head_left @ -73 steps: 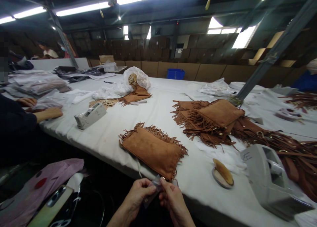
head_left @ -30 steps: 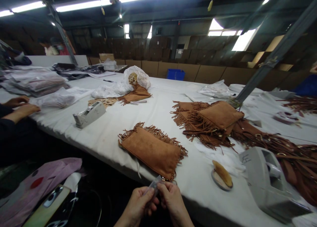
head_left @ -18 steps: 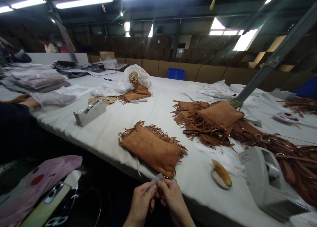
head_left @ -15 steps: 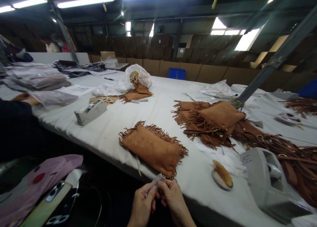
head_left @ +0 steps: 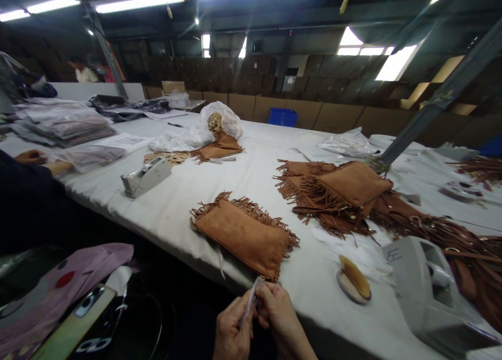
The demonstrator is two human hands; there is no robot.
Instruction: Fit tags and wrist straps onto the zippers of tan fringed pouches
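A brown suede pouch with fringe [head_left: 243,238] lies at the table's front edge. Just below its near corner, where metal hardware shows, my two hands meet. My left hand [head_left: 234,326] is closed on a thin translucent strip [head_left: 251,301] that stands up between the fingers. Fingertips of my right hand [head_left: 279,312] pinch together against the strip's right side, close to the pouch's hardware. Whether the strip is wrapped around a part of the pouch is hidden by my fingers.
More fringed brown pouches [head_left: 345,190] are heaped to the right, near a large tape dispenser [head_left: 421,292] and a round tin [head_left: 353,280]. A smaller tape dispenser [head_left: 147,178] stands left. A co-worker's hand [head_left: 31,157] rests by plastic-wrapped packets [head_left: 66,122]. A phone [head_left: 74,321] lies lower left.
My hands have shifted slightly right and down, and my left hand has turned. The translucent strip now stands more upright. The pouch stays in place.
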